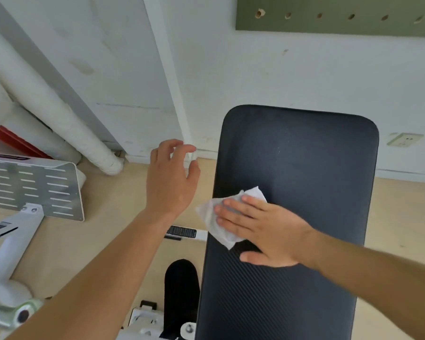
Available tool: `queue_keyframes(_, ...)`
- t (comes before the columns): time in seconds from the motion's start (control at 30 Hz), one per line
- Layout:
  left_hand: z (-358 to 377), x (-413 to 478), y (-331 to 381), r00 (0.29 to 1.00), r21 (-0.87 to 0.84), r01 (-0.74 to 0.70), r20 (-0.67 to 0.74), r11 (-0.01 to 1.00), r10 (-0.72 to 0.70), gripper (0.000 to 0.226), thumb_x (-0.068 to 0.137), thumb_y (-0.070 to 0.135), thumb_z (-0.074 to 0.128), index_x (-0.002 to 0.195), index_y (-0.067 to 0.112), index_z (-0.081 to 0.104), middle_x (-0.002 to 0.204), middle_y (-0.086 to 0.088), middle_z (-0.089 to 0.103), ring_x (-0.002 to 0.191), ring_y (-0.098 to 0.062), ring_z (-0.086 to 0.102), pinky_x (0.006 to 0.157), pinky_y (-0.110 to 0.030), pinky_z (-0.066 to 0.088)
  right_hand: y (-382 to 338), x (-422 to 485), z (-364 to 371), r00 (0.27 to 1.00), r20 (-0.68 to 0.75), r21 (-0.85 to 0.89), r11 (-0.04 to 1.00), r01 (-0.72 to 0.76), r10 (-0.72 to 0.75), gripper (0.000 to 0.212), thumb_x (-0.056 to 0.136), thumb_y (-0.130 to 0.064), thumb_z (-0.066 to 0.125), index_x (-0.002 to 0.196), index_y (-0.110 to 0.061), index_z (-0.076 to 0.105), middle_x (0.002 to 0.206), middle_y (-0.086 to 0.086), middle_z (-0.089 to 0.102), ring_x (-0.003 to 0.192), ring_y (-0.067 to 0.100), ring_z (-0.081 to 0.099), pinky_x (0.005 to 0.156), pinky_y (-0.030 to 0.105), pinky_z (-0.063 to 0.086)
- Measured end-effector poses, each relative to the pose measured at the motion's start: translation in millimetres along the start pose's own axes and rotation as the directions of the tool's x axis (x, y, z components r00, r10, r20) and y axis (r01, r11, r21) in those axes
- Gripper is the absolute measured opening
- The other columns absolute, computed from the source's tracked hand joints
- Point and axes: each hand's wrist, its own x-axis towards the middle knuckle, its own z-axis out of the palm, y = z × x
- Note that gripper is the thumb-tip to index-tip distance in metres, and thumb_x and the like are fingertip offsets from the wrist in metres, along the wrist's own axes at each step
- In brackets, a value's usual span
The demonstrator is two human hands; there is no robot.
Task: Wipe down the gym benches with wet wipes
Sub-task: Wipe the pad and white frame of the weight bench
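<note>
A black padded gym bench (297, 155) runs from the bottom of the view up toward the white wall. A white wet wipe (214, 218) lies at the pad's left edge, partly hanging over it. My right hand (260, 231) presses flat on the wipe with straight fingers pointing left. My left hand (172, 177) hovers in the air left of the bench, fingers loosely curled, holding nothing.
A white machine with a slotted metal plate (35, 190) stands on the wooden floor at the left. A white padded pipe (49, 104) slants down the wall. A black roller pad (180, 290) sits beside the bench's base. A wall socket (405, 139) is at the right.
</note>
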Motion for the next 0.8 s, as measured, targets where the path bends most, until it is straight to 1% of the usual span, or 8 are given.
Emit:
queue_keyframes(0.03, -2.0, -1.2, 0.4, 1.0, 0.001, 0.001, 0.001, 1.0, -0.001, 0.027, 0.093, 0.021, 0.062, 0.12, 0.019, 0.065, 0.129, -0.006, 0.054, 0.114, -0.028, 0.049, 0.091, -0.022, 0.03, 15.7, 3.9, -6.9, 1.0, 0.002, -0.007, 1.0, 0.02, -0.02, 0.08, 0.098, -0.064, 0.029, 0.161, -0.018, 0.011, 0.168, 0.003, 0.006, 0.156, 0.023, -0.002, 0.124, 0.044, 0.002)
queue_keyframes(0.1, -4.1, -0.7, 1.1, 1.0, -0.006, 0.015, 0.013, 1.0, -0.015, 0.027, 0.094, 0.021, 0.062, 0.121, 0.019, 0.065, 0.13, -0.005, 0.053, 0.115, -0.026, 0.048, 0.092, -0.021, 0.03, 56.8, 22.8, -31.7, 0.992, -0.043, -0.01, 0.992, -0.123, 0.123, 0.08, 0.097, -0.063, 0.027, 0.16, -0.017, 0.009, 0.167, 0.004, 0.01, 0.155, 0.021, 0.003, 0.125, 0.043, 0.005)
queue_keyframes(0.2, 1.4, -0.8, 1.5, 0.998, -0.006, 0.055, 0.032, 0.998, -0.054, 0.028, 0.097, 0.024, 0.059, 0.124, 0.021, 0.062, 0.134, -0.002, 0.05, 0.12, -0.021, 0.044, 0.094, -0.022, 0.031, 116.4, 49.8, -68.2, 0.904, -0.076, -0.002, 0.906, -0.423, 0.421, 0.08, 0.097, -0.066, 0.004, 0.157, -0.017, -0.014, 0.166, 0.005, -0.015, 0.154, 0.021, -0.012, 0.126, 0.044, 0.003)
queue_keyframes(0.3, 10.6, -6.5, -1.0, 0.997, -0.029, 0.066, 0.036, 0.997, -0.065, 0.028, 0.096, 0.024, 0.059, 0.124, 0.021, 0.062, 0.133, -0.002, 0.05, 0.121, -0.021, 0.045, 0.096, -0.025, 0.035, 97.8, 65.0, -63.8, 0.841, -0.118, 0.064, 0.849, -0.524, 0.528, 0.086, 0.096, -0.068, 0.005, 0.158, -0.011, -0.012, 0.166, 0.01, -0.016, 0.154, 0.025, -0.014, 0.126, 0.044, -0.003)
queue_keyframes(0.47, 14.6, -25.7, -0.1, 0.996, -0.06, 0.064, 0.058, 0.996, -0.061, 0.028, 0.094, 0.019, 0.059, 0.122, 0.018, 0.063, 0.127, -0.003, 0.054, 0.115, -0.026, 0.049, 0.096, -0.037, 0.044, -38.1, 12.2, 10.3, 0.969, -0.138, 0.067, 0.978, -0.195, 0.203, 0.086, 0.097, -0.066, 0.028, 0.159, -0.009, 0.01, 0.167, 0.012, 0.003, 0.155, 0.028, -0.004, 0.124, 0.045, 0.0)
queue_keyframes(0.57, 13.3, -28.1, 8.0, 0.995, -0.036, 0.048, 0.092, 0.998, -0.045, 0.029, 0.095, 0.02, 0.058, 0.124, 0.017, 0.062, 0.129, -0.003, 0.054, 0.115, -0.024, 0.048, 0.095, -0.036, 0.045, -30.5, -9.1, 17.6, 0.996, -0.082, 0.056, 0.998, -0.033, 0.038, 0.083, 0.098, -0.064, 0.035, 0.16, -0.014, 0.013, 0.168, 0.006, 0.008, 0.156, 0.023, 0.004, 0.123, 0.041, 0.001)
queue_keyframes(0.67, 14.8, -19.6, 21.3, 0.997, -0.065, 0.036, 0.076, 0.997, -0.031, 0.03, 0.094, 0.019, 0.058, 0.124, 0.017, 0.062, 0.13, -0.003, 0.053, 0.117, -0.024, 0.047, 0.098, -0.038, 0.044, 54.5, -4.0, -18.1, 0.945, -0.1, 0.029, 0.95, -0.311, 0.313, 0.084, 0.097, -0.064, 0.026, 0.161, -0.015, 0.005, 0.168, 0.005, 0.002, 0.155, 0.023, 0.003, 0.125, 0.043, 0.011)
queue_keyframes(0.8, 23.4, -15.1, 41.2, 0.996, -0.075, 0.024, 0.082, 0.997, -0.018, 0.03, 0.097, 0.022, 0.056, 0.126, 0.019, 0.06, 0.133, -0.001, 0.052, 0.12, -0.023, 0.046, 0.099, -0.037, 0.045, 120.4, -12.4, -42.4, 0.806, -0.113, 0.034, 0.813, -0.581, 0.581, 0.083, 0.098, -0.065, 0.005, 0.159, -0.011, -0.011, 0.167, 0.007, -0.017, 0.154, 0.022, -0.013, 0.126, 0.044, 0.004)
